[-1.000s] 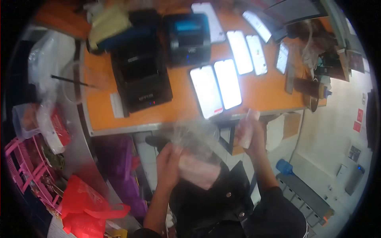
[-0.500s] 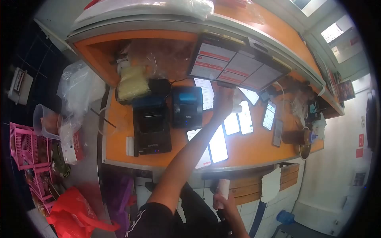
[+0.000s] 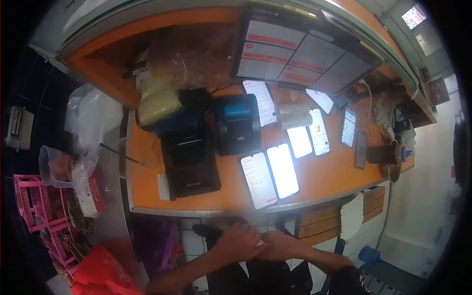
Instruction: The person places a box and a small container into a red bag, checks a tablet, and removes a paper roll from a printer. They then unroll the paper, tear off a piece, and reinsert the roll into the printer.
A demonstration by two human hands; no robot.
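Note:
My left hand (image 3: 241, 242) and my right hand (image 3: 281, 246) meet below the desk's front edge, in front of my body. The fingers of both are closed, and the left overlaps the right. Only a small pale bit of something (image 3: 261, 243) shows between them; the rest is hidden. Nearest on the desk (image 3: 221, 200) lie two lit phones side by side, a phone with a list (image 3: 258, 181) and a phone with a white screen (image 3: 283, 171). Behind them a clear, whitish roll (image 3: 295, 117) lies on its side.
Two black receipt printers, one marked VSC (image 3: 238, 125) and one wider (image 3: 191, 164), stand on the left. More phones lie to the right, including a lit phone (image 3: 348, 128). A large tablet (image 3: 305, 54) overhangs the back. Pink baskets (image 3: 42, 216) and a red bag (image 3: 105, 270) are at left.
My left hand has drawn back from the whitish roll among the phones, down to my right hand. The pale cylinder seen in my right hand before is now mostly hidden. The view has shifted.

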